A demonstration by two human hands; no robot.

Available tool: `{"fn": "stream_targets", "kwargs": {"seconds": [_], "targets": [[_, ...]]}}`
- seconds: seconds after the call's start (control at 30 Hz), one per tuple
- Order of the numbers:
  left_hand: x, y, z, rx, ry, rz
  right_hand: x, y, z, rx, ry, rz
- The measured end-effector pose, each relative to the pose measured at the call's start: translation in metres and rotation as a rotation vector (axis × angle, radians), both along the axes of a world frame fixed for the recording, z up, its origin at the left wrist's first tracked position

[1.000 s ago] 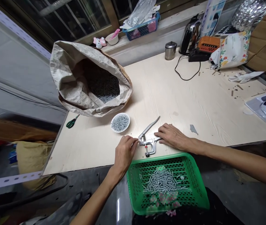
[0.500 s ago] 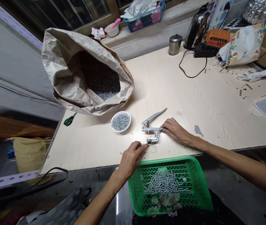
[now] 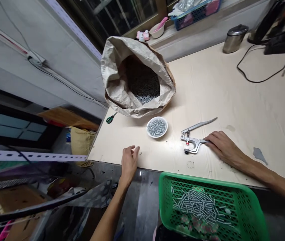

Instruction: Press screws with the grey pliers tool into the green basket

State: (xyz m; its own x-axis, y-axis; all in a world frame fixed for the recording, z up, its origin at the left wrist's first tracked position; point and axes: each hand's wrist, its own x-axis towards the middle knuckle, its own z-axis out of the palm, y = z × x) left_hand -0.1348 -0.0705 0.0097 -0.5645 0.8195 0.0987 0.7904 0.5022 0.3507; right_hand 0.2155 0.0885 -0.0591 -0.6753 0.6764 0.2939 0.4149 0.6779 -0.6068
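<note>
My right hand (image 3: 222, 147) is closed around the lower handle of silver snap pliers (image 3: 195, 142), which lie on the table with their jaws apart and the upper handle raised. My left hand (image 3: 129, 162) is over the table's front edge, fingers bent and thumb apart, with nothing visible in it. A tiny metal piece (image 3: 141, 153) lies just right of its thumb. Behind the hands stands a white bowl (image 3: 157, 136) full of small metal pins (image 3: 156, 127). In front is a green basket (image 3: 166, 214) holding a pile of metal pins (image 3: 199, 204).
A large open sack (image 3: 117, 80) with many metal pieces inside stands at the back left. Green-handled scissors (image 3: 110, 119) lie at the left edge. A steel canister (image 3: 234, 40) and a black cable (image 3: 263, 81) are at the back right. A grey scrap (image 3: 259, 155) lies right of my right forearm.
My left hand has moved left, away from the plier jaws. My right hand stays on the plier handle. The view has swung to the left.
</note>
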Motion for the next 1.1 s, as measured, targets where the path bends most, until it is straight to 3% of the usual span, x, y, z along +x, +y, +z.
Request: {"fn": "stream_targets", "kwargs": {"seconds": [0.1, 0.2, 0.3, 0.43, 0.47, 0.57, 0.7, 0.87, 1.1], "targets": [[-0.007, -0.005, -0.016, -0.067, -0.003, -0.075, 0.0, 0.001, -0.003, -0.006, -0.001, 0.003], [0.0, -0.003, -0.015, -0.078, 0.017, -0.139, 0.0, 0.0, -0.003, -0.01, 0.007, 0.002], [0.029, -0.006, 0.006, -0.081, -0.08, -0.247, -0.001, 0.0, -0.002, -0.011, 0.006, 0.001], [0.076, -0.016, 0.039, -0.214, -0.257, -0.621, -0.002, -0.001, 0.0, -0.014, 0.005, -0.002], [0.081, -0.015, 0.044, -0.21, -0.249, -0.662, -0.002, -0.001, 0.0, -0.014, 0.005, -0.004], [0.073, 0.008, 0.043, -0.066, -0.111, -0.558, -0.002, -0.001, 0.0, -0.007, 0.003, -0.005], [0.039, 0.066, 0.029, 0.118, 0.016, -0.311, -0.003, -0.001, -0.003, 0.002, 0.016, -0.006], [0.04, 0.123, 0.016, 0.114, 0.053, -0.298, -0.005, -0.002, -0.006, 0.028, 0.036, -0.022], [0.051, 0.145, 0.002, -0.056, 0.252, -0.341, -0.006, -0.001, -0.005, 0.023, 0.025, -0.027]]}}
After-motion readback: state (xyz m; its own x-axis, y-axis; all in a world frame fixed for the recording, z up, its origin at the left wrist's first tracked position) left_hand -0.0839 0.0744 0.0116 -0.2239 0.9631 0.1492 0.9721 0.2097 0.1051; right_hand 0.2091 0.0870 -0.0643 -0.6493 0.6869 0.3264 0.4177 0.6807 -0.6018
